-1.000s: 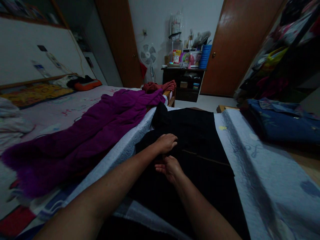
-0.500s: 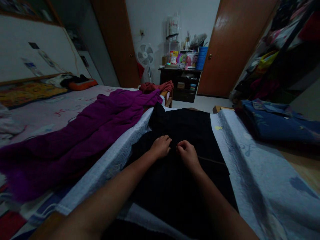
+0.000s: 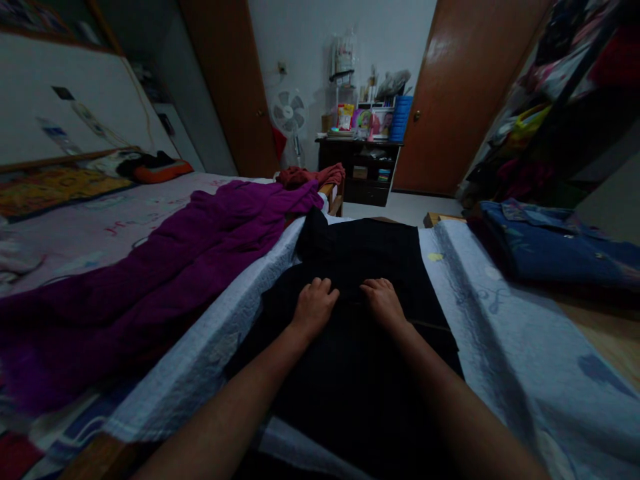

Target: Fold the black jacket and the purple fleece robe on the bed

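Note:
A black garment [image 3: 376, 250] lies spread over a pale patterned cloth [image 3: 493, 320], its exact kind hard to make out in the dim light. My left hand [image 3: 316, 305] has its fingers curled into the fabric near the middle. A short way to the right, my right hand [image 3: 384, 301] pinches the same garment, fingertips turned inward. Between the two hands a stretch of black fabric runs across. The fingertips are partly hidden in the cloth.
Along the left lies a purple blanket [image 3: 235, 227] on a pink sheet [image 3: 125, 217]. Folded denim [image 3: 555, 240] rests at the right. Farther back stand a white fan [image 3: 290, 113], a dark cabinet [image 3: 350, 175] and a wooden door [image 3: 450, 100].
Both hands have turned and curled onto the black fabric, moving slightly apart. The near left part of the garment has shifted left. The view has moved a little.

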A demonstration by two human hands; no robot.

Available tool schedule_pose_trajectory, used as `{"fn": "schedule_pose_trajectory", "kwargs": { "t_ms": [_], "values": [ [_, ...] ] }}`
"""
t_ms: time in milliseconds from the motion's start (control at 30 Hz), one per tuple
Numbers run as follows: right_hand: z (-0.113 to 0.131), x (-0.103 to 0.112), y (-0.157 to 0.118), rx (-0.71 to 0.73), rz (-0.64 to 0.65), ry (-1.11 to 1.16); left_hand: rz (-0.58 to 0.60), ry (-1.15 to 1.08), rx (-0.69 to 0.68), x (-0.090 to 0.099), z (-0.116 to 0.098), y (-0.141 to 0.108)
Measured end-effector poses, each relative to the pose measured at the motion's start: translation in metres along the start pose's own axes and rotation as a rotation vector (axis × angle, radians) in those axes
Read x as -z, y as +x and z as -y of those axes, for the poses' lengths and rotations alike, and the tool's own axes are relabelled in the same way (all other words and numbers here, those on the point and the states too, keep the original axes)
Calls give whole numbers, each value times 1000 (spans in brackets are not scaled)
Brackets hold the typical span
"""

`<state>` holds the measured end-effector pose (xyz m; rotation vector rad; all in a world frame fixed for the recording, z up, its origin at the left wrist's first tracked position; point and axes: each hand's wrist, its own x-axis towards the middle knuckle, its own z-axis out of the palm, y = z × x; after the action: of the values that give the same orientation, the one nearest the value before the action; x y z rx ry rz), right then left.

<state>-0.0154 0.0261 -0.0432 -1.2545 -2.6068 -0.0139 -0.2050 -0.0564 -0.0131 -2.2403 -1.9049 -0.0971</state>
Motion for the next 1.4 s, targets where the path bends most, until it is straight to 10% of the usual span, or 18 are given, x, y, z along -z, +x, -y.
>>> {"fn": "schedule_pose_trajectory", "kwargs": {
  "t_ms": [200, 367, 600, 800, 1000, 1200, 1400],
  "values": [
    [4, 1, -3, -39, -79, -42, 0, 56, 40, 0, 13, -12],
    [-4, 23, 4, 3, 122, 186, 13, 93, 114, -6, 15, -19],
    [-86, 38, 32, -424, -289, 582, 56, 108, 113, 8, 29, -12],
    [-122, -1, 31, -488, -84, 708, -111, 179, 147, 34, 33, 3],
    [-104, -18, 31, -329, 179, 290, 366, 66, 1, 32, 27, -2],
    [-108, -1, 42, -275, 388, 265, 239, -203, -118, 39, -12, 61],
    [-128, 7, 60, -223, 383, 364, 208, -359, -32, -27, -58, 130]
  ]
}}
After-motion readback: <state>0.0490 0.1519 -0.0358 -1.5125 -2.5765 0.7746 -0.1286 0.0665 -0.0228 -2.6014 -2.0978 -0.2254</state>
